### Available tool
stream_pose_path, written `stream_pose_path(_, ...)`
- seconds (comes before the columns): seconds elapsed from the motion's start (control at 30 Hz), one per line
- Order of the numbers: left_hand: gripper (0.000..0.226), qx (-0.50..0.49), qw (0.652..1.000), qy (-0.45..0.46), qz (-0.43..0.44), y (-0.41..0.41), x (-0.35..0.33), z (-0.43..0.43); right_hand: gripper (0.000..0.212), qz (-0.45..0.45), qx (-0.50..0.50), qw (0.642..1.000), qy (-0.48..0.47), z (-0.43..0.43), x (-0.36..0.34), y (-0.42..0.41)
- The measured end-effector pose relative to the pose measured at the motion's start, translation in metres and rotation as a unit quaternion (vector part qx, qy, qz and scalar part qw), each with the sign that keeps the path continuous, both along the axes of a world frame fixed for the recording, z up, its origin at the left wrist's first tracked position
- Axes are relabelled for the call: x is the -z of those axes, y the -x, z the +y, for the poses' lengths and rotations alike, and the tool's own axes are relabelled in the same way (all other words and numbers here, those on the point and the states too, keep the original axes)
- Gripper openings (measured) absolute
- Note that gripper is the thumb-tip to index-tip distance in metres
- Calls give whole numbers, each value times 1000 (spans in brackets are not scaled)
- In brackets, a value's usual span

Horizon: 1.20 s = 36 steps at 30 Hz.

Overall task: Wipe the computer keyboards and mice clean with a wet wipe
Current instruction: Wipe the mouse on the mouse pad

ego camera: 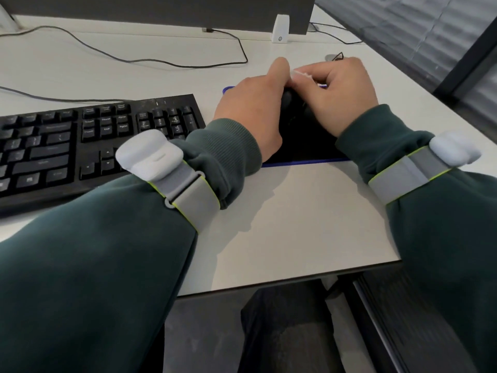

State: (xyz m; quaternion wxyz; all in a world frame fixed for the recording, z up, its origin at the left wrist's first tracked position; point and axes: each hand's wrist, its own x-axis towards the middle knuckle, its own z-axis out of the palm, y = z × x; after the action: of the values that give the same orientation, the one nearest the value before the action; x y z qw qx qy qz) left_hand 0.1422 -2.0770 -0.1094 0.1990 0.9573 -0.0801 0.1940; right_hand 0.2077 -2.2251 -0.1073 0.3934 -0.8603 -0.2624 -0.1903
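the left hand (250, 109) is gripping the mouse (293, 103); the right hand (341, 95) is pinching the wet wipe (304, 75) over it; 1 mouse is underway, the keyboard (80, 144) probably waiting.

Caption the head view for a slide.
Left hand grips the black mouse; right hand pinches a wet wipe over it.

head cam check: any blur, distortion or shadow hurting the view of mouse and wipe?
Head view: wide-angle stretch balloons the sleeves near the lens; keyboard legends smeared, unreadable; black mouse merges with the dark mouse pad, mostly hidden under the left hand gripping it; wipe is a soft white sliver pinched by the right hand; soft arm shadows on the desk, no glare.
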Motion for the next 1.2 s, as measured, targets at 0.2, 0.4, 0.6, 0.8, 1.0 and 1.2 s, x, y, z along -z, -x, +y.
stream_pose_path(0.2, 44, -32, 999, 33, 27, -3, 4, 2, 19, -65, -52, 996, 20, -3, -5, 15)
stream_pose_path(0.4, 53, -33, 997, 62, 45, -3, 2, 6, 25, -75, 39, 996, 29, -4, 6, -1)
stream_pose_path(0.6, 50, -76, 992, 76, 68, -8, 4, 9, 28, -127, -17, 990, 59, 10, 13, 15)
stream_pose_path(0.8, 61, -109, 984, -34, 137, -17, 2, 11, 33, -31, 83, 991, 97, 10, 14, 2)
stream_pose_path(1.0, 67, -102, 980, -55, 163, -20, 4, 14, 24, 31, 143, 983, 111, -7, 17, -12)
stream_pose_path(1.2, 67, -100, 980, -66, 157, -21, 6, 15, 20, 3, 14, 998, 68, 5, 6, 11)
